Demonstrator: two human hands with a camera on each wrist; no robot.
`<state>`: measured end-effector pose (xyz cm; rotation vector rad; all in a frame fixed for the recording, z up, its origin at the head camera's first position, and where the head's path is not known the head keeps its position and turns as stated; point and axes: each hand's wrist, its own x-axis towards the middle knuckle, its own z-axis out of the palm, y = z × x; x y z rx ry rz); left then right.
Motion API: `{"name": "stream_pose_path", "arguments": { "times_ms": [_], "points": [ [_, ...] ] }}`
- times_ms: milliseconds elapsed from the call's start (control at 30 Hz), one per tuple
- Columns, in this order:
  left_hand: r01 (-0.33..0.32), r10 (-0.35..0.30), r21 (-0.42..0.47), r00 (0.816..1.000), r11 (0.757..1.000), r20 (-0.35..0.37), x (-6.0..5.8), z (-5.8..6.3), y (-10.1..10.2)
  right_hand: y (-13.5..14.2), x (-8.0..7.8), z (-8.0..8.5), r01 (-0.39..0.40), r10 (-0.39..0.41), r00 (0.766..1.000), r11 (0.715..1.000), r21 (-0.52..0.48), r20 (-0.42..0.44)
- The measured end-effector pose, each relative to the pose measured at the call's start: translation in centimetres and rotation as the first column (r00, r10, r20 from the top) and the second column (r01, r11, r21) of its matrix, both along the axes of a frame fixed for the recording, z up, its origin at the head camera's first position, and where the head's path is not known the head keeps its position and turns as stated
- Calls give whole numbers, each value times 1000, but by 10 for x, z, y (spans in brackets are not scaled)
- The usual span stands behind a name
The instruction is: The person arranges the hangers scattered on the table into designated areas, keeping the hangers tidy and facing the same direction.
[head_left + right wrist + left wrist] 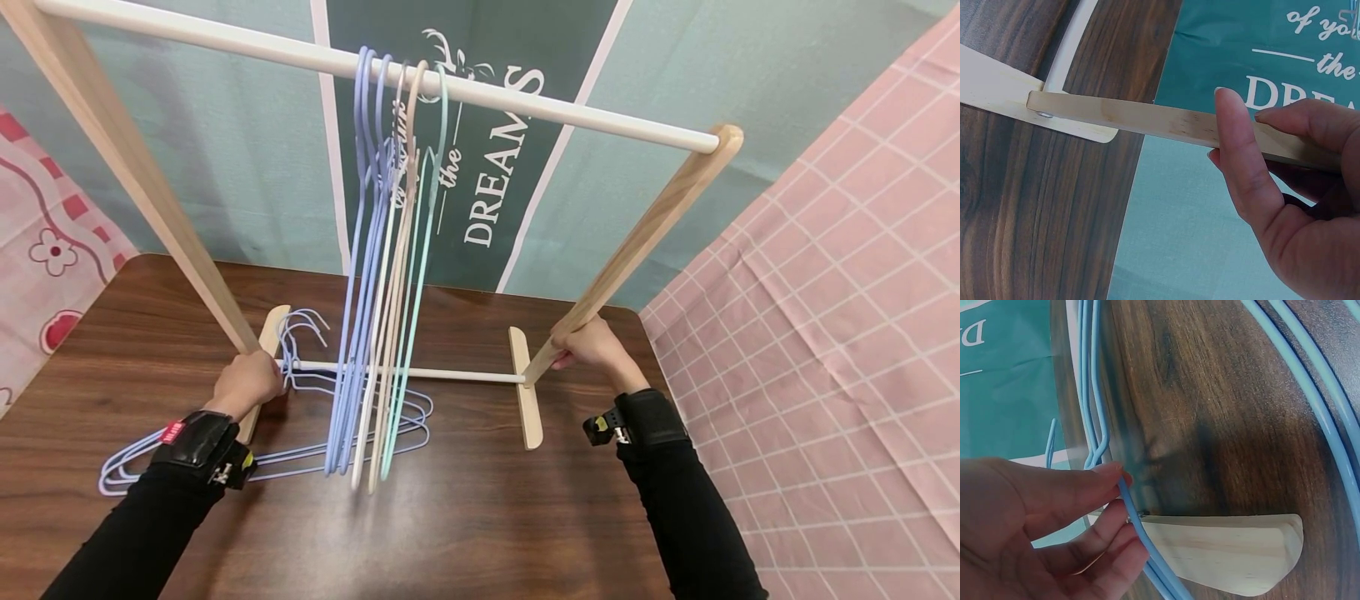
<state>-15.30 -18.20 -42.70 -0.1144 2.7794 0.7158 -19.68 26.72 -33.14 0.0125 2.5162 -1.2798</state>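
Note:
My left hand [245, 385] is low by the left wooden post of a clothes rack. In the left wrist view its thumb and fingers pinch the blue hangers [1163, 565] near their hooks; these hangers lie across the rack's left foot [1229, 547]. My right hand [592, 343] grips the right wooden post [633, 242] just above its foot [529, 417], thumb and fingers on either side of the wood in the right wrist view. From the white top rail [247, 35] hang several hangers, blue, white, beige and mint green [420, 292].
The rack stands on a dark wood table [480, 517], with a thin white lower bar [457, 375] joining its feet. Behind hangs a green cloth [645, 67] with white lettering. A pink checked cloth [847, 333] borders the right side, a pink patterned one [52, 208] the left.

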Motion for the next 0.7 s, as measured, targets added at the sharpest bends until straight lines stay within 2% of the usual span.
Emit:
{"name": "stream_pose_path", "arguments": {
  "times_ms": [433, 567, 700],
  "points": [
    [21, -21, -4, 999, 1000, 33, 1, 4, 0, -1, -1, 0, 4, -4, 1000, 1000, -16, 2],
    [64, -64, -1, 997, 998, 37, 1, 7, -1, -1, -1, 0, 4, -4, 1000, 1000, -19, 5],
    [136, -136, 13, 991, 991, 19, 0, 7, -4, 0, -1, 0, -5, 5, 1000, 1000, -19, 3]
  ]
}}
